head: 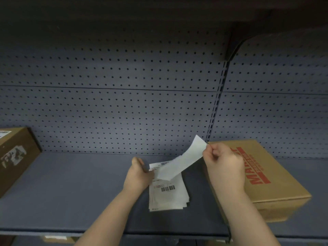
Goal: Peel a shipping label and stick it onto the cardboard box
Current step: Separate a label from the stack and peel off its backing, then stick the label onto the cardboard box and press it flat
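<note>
A stack of white shipping labels [168,196] with barcodes lies on the blue-grey shelf [71,192]. My left hand [138,174] grips the stack's upper left edge and holds it in place. My right hand [223,164] pinches the top corner of a white label strip [182,160] lifted up and to the right, its lower end still over the stack. A cardboard box [276,178] with red print lies flat on the shelf just right of my right hand.
A second brown box [16,153] with a torn old label stands at the shelf's left end. Pegboard back panel [124,103] rises behind. A shelf upright [218,100] splits the bays. More boxes sit below the shelf's front edge.
</note>
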Available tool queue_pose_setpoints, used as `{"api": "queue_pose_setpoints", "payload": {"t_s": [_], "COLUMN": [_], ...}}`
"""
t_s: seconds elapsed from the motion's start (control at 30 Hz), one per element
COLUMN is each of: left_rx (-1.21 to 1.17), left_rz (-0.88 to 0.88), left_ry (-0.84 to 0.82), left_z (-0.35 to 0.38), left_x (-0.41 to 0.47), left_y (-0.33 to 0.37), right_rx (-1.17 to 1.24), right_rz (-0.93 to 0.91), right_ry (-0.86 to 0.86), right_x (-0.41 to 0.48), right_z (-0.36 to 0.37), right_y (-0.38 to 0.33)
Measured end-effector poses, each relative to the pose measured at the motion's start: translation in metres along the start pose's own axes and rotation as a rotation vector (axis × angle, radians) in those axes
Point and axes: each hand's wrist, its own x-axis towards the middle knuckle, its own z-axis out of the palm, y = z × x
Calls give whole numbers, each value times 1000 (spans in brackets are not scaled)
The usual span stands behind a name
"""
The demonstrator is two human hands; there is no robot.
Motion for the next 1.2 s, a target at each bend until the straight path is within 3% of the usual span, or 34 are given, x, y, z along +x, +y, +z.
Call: {"api": "queue_pose_setpoints", "payload": {"t_s": [0.17, 0.4, 0.57, 0.67, 0.77, 0.87, 0.97, 1.1, 1.2], "left_rx": [423, 621, 678, 586, 429, 105, -226, -342, -390], "left_rz": [292, 525, 546, 551, 585, 621, 597, 583, 595], "left_ry": [93, -29, -29, -24, 97, 100, -167, -600, -564], "left_z": [11, 13, 15, 13, 8, 3, -4, -6, 3], "left_x": [6, 29, 41, 47, 43, 16, -32, -82, -90], "left_y": [-4, -22, -29, -33, -27, 6, 54, 95, 103], "right_rx": [-1, 154, 172, 194, 213, 239, 243, 218, 226], "right_rz": [35, 266, 258, 247, 237, 257, 266, 222, 245], "right_ry": [120, 184, 193, 191, 188, 202, 215, 230, 219], "right_x": [8, 7, 2, -1, -3, -6, -4, 4, 6], "right_z": [-20, -45, -52, -53, -51, -49, -45, -40, -37], "right_y": [9, 4, -3, -7, -10, -14, -20, -34, -44]}}
